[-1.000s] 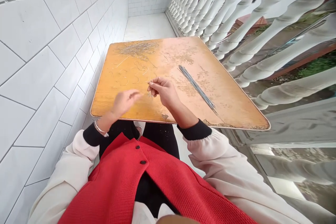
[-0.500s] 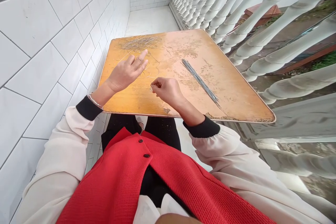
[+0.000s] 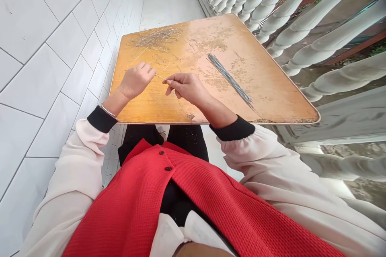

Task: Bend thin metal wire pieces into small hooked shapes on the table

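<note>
Wall (image 3: 57, 44) on the left of my feed, balusters (image 3: 289, 8) on the right, and a scuffed orange table (image 3: 211, 123) between them. Near the table's far left corner lies a wire tangle (image 3: 157, 37), with loose curls (image 3: 159, 62) just below it. A bundle of straight wires (image 3: 229, 78) slants toward the near right corner. Nearer the near edge, the left hand (image 3: 135, 81) is closed narrow and the right hand (image 3: 185, 87) pinches at the fingertips, with a thin wire (image 3: 159, 77) spanning the gap between them. I judge that wire light, springy and slippery, so I'd take it between fingertips, close to its end.
</note>
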`<state>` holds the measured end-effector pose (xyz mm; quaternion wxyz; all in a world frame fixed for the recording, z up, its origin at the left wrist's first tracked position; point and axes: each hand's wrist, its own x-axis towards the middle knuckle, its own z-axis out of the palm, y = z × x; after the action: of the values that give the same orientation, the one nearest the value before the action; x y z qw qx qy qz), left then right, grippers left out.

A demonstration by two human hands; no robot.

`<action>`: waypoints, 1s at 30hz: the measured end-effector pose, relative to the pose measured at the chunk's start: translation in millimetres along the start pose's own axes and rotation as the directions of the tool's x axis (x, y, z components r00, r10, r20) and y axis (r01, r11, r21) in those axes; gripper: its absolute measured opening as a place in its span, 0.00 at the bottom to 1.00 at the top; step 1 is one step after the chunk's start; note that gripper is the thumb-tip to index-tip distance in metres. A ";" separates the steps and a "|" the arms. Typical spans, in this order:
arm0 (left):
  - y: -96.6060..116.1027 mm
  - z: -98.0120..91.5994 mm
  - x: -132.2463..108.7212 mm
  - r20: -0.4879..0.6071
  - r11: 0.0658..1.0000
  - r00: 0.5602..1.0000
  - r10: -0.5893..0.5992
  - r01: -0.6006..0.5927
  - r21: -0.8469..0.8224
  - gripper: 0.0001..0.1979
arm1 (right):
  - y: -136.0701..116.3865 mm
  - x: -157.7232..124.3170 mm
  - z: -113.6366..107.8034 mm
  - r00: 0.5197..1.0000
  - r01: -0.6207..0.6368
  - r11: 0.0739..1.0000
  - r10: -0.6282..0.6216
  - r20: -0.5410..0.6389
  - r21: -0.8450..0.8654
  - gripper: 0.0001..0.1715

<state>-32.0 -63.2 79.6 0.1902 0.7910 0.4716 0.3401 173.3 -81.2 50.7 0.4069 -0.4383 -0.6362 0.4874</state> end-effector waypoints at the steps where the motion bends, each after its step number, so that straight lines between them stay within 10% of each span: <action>1: -2.5 0.9 0.4 0.002 0.999 1.000 -0.016 0.017 -0.031 0.17 | 0.5 0.6 1.1 1.000 -0.005 1.000 0.005 0.011 -0.008 0.05; 30: 32.7 18.6 4.0 -0.126 0.827 0.938 -0.324 0.216 -0.519 0.12 | 23.1 10.9 28.7 0.981 0.169 0.950 -0.135 -0.141 0.262 0.14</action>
<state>2.7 -75.1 88.5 0.3834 0.5999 0.4927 0.5004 146.8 -75.1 23.6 0.5377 -0.3565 -0.5689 0.5101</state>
